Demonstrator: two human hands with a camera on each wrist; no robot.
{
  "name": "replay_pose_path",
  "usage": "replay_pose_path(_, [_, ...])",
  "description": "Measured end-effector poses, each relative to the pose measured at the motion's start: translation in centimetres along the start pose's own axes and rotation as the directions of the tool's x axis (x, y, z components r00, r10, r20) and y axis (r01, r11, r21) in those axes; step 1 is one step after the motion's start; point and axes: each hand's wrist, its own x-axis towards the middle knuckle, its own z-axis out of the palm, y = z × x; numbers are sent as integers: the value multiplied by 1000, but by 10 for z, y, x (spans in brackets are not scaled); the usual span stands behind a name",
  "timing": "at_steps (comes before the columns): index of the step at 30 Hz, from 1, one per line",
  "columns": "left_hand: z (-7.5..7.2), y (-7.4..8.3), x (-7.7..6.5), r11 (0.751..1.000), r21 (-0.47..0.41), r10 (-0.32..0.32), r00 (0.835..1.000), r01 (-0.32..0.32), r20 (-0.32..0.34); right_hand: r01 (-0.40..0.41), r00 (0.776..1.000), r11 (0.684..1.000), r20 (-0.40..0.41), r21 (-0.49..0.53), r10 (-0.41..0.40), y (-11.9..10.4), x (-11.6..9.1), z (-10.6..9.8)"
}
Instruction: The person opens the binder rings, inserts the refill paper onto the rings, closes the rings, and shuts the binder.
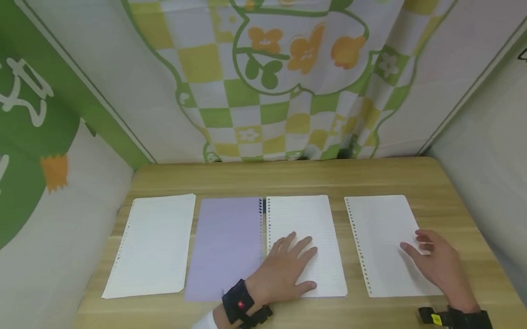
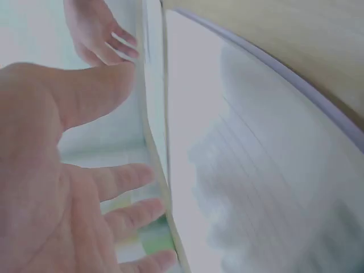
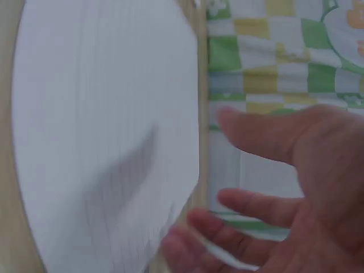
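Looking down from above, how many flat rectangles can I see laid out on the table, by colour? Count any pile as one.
White: 3 (left paper, middle lined paper, right paper)
Purple: 1 (purple panel, beside the middle lined paper)
Total: 4

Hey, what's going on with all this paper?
Someone is working at a wooden table. Their left hand is spread over the lined page of an open notebook, whose left side is purple. Their right hand is at the right edge of some loose punched paper, not gripping it. More white paper lies left of the notebook.
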Motion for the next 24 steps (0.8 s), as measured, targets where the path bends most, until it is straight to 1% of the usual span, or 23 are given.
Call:
replay_pose_path(2, [2, 14, 15, 998, 35, 60, 998, -60, -15, -11, 998, 998, 58, -62, 14, 9, -1, -7])
replay_pose_path(4, [6, 28, 29, 991, 66, 118, 992, -116, -34, -35, 994, 993, 100, -113, 47, 16, -3, -11])
replay_pose_path(6, [14, 42, 42, 982, 93, 166, 986, -162, -32, -67, 989, 989, 123, -130, 83, 20, -6, -14])
replay_pose_path(9, [26, 61, 57, 969, 127, 214, 977, -213, 7, -107, 983, 985, 134, -134, 125, 23, -11, -13])
replay_pose_path(11, [32, 69, 62, 963, 151, 217, 975, -222, 49, -108, 983, 986, 134, -129, 125, 20, -11, -13])
replay_pose_path(14, [37, 75, 65, 958, 183, 208, 975, -220, 83, -114, 982, 985, 138, -128, 131, 17, -11, -13])
replay_pose_path(19, [39, 80, 67, 951, 229, 189, 977, -207, 97, -143, 977, 983, 142, -118, 159, 19, -10, -12])
replay_pose_path(24, [38, 83, 67, 952, 236, 169, 978, -193, 121, -160, 975, 983, 139, -90, 171, 34, -9, -15])
